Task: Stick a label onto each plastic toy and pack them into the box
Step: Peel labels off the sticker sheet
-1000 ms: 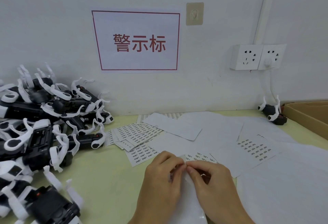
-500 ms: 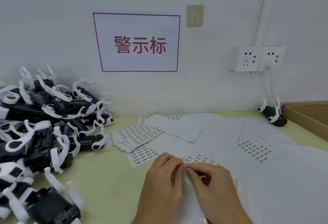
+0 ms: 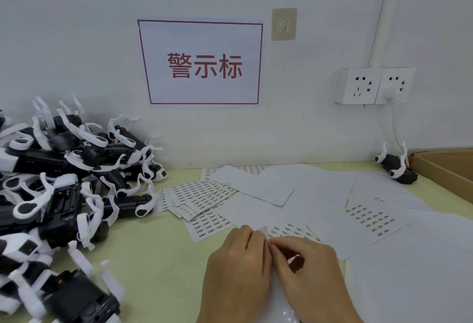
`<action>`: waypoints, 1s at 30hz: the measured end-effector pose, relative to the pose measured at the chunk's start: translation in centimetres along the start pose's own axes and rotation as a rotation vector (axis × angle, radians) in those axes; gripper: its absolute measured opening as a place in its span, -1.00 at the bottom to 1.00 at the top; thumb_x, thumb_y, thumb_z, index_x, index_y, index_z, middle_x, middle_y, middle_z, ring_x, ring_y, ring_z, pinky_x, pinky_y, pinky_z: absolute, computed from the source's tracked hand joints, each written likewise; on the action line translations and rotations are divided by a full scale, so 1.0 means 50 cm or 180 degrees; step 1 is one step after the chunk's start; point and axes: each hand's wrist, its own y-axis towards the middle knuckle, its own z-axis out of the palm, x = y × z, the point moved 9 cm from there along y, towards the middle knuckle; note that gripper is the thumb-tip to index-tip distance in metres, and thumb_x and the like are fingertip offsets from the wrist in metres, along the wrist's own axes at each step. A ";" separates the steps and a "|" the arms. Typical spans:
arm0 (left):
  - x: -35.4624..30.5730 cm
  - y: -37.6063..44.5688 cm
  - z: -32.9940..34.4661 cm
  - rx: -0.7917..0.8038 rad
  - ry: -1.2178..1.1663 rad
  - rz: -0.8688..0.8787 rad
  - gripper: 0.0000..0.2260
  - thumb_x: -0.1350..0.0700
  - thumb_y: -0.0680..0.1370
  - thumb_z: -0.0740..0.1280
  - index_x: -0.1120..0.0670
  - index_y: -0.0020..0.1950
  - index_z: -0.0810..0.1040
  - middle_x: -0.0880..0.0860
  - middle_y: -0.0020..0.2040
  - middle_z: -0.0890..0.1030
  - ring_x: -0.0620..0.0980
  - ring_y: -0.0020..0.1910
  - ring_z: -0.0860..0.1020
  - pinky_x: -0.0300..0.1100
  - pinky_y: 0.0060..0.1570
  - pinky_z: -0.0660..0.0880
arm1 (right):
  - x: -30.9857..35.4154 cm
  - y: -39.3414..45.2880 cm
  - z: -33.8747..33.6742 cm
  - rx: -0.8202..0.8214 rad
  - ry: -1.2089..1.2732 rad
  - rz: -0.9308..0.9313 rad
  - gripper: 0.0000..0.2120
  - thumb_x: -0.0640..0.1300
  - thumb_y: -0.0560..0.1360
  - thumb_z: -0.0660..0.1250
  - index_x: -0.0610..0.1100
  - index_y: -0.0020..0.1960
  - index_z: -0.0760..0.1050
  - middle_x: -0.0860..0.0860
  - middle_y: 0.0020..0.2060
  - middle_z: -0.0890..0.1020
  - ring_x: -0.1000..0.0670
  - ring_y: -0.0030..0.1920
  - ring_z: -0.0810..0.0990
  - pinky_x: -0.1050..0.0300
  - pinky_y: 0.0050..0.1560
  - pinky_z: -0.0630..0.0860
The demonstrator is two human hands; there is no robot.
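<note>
My left hand (image 3: pixel 239 269) and my right hand (image 3: pixel 311 271) meet at the near middle of the table, fingertips pinching the top edge of a white label sheet (image 3: pixel 263 231). The sheet runs down between both hands, mostly hidden by them. A heap of black-and-white plastic toys (image 3: pixel 58 182) fills the left side. One single toy (image 3: pixel 395 166) lies at the far right by the wall. The brown cardboard box (image 3: pixel 445 166) sits at the right edge, only partly in view.
Printed label sheets (image 3: pixel 199 194) and blank backing papers (image 3: pixel 307 194) are spread over the yellow-green table (image 3: pixel 158 258). On the wall are a red-lettered sign (image 3: pixel 202 62) and white sockets (image 3: pixel 375 86) with a plugged cable hanging down.
Both hands stay together at the sheet's top edge with small finger movements. The view has tilted slightly, so everything sits a little lower in the frame.
</note>
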 end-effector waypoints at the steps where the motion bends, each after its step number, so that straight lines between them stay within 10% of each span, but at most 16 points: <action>1: 0.001 0.000 0.001 0.0011 -0.0011 -0.0006 -0.75 0.08 0.47 0.21 0.07 -0.34 0.60 -0.05 -0.38 0.52 -0.06 -0.45 0.52 -0.22 -0.61 0.39 | 0.001 0.000 -0.001 -0.0024 -0.0041 -0.0018 -0.52 -0.33 0.40 0.50 0.30 -0.08 0.56 0.31 -0.38 0.62 0.21 -0.37 0.59 0.45 -0.42 0.42; 17: 0.131 -0.036 0.075 0.0391 -0.2397 -0.2268 -0.81 0.26 0.53 0.41 0.04 -0.26 0.63 0.01 -0.39 0.63 -0.09 -0.42 0.56 -0.28 -0.39 0.49 | -0.046 -0.003 0.000 0.0303 -0.0365 0.0807 -0.71 -0.22 0.48 0.42 0.08 -0.35 0.56 0.31 -0.40 0.58 0.20 -0.34 0.54 0.49 -0.24 0.39; 22: 0.138 -0.039 0.070 0.0221 -0.2524 -0.2411 -0.83 0.24 0.53 0.42 0.05 -0.24 0.63 0.01 -0.38 0.63 -0.03 -0.41 0.60 -0.28 -0.39 0.52 | -0.066 -0.005 -0.009 0.0156 -0.0372 0.1128 -0.88 -0.13 0.48 0.43 0.07 -0.03 0.62 0.17 -0.36 0.59 0.20 -0.29 0.55 0.50 -0.23 0.38; 30: 0.117 -0.030 0.057 0.0189 -0.2313 -0.2025 -0.84 0.14 0.49 0.50 -0.04 -0.25 0.63 -0.06 -0.36 0.64 -0.06 -0.40 0.59 -0.19 -0.35 0.56 | -0.060 -0.004 0.007 0.0330 0.0704 0.1413 -0.74 -0.12 0.48 0.41 0.15 -0.32 0.68 0.14 -0.41 0.65 0.20 -0.41 0.54 0.43 -0.33 0.40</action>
